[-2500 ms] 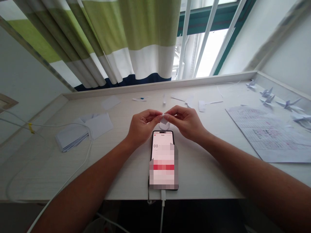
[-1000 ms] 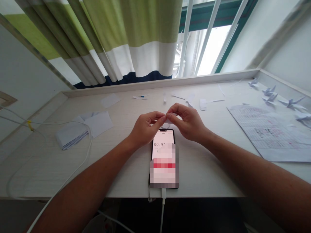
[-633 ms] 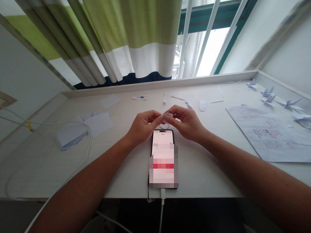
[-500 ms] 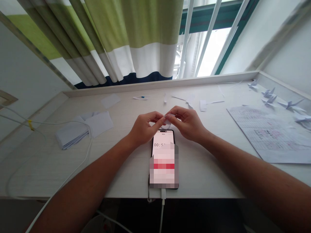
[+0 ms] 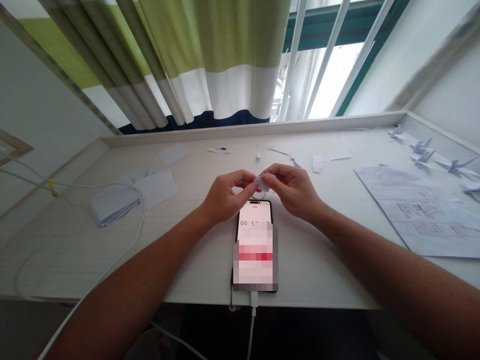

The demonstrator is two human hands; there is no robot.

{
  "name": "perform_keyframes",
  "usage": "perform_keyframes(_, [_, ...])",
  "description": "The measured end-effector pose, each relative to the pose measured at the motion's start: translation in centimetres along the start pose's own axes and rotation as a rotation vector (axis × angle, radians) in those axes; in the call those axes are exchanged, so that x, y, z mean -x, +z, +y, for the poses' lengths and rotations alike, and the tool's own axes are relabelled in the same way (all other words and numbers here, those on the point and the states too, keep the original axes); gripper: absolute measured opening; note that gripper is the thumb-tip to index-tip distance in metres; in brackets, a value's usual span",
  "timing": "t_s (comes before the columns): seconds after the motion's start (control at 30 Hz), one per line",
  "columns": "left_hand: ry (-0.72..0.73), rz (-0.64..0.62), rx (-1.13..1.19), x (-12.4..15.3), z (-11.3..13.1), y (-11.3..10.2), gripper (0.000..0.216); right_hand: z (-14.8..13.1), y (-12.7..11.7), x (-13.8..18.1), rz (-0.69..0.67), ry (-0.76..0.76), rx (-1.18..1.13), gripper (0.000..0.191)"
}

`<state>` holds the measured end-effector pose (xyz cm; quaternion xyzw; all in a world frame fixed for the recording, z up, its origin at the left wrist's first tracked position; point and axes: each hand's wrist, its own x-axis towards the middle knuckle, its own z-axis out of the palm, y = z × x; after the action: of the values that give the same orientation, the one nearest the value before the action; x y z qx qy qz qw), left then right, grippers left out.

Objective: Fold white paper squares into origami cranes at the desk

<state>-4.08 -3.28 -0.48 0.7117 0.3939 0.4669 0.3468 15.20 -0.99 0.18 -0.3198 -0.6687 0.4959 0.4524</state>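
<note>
A small folded piece of white paper (image 5: 264,184) is pinched between my two hands above the desk. My left hand (image 5: 229,195) grips its left side between thumb and fingertips. On the other side, my right hand (image 5: 290,187) holds it with thumb and index finger. Fingers hide part of the paper, so its exact folded shape cannot be made out. Just below my hands lies a phone (image 5: 255,240) with a lit screen, partly blurred, and a white cable (image 5: 254,302) plugged into its lower end.
Loose white paper sheets (image 5: 155,189) lie stacked at the left, crossed by a white cord (image 5: 141,210). Paper scraps (image 5: 317,164) are scattered toward the back. A written sheet (image 5: 416,210) lies at the right, with several folded paper cranes (image 5: 422,146) behind it. A curtain (image 5: 225,50) hangs by the barred window.
More of the folded paper now shows between my fingers. My right fingers have shifted slightly on it. The whole view has moved a little.
</note>
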Motion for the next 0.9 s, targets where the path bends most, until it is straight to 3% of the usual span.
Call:
perform_keyframes(0.27, [-0.019,-0.015,-0.077,0.09,0.39,-0.10,0.013,0.31,0.25,0.03,0.013,0.066,-0.036,0.028])
perform_keyframes(0.9, [-0.095,-0.033,0.032,0.37,0.32,0.23,0.020,0.17,-0.37,-0.11,-0.042,0.049,-0.042,0.029])
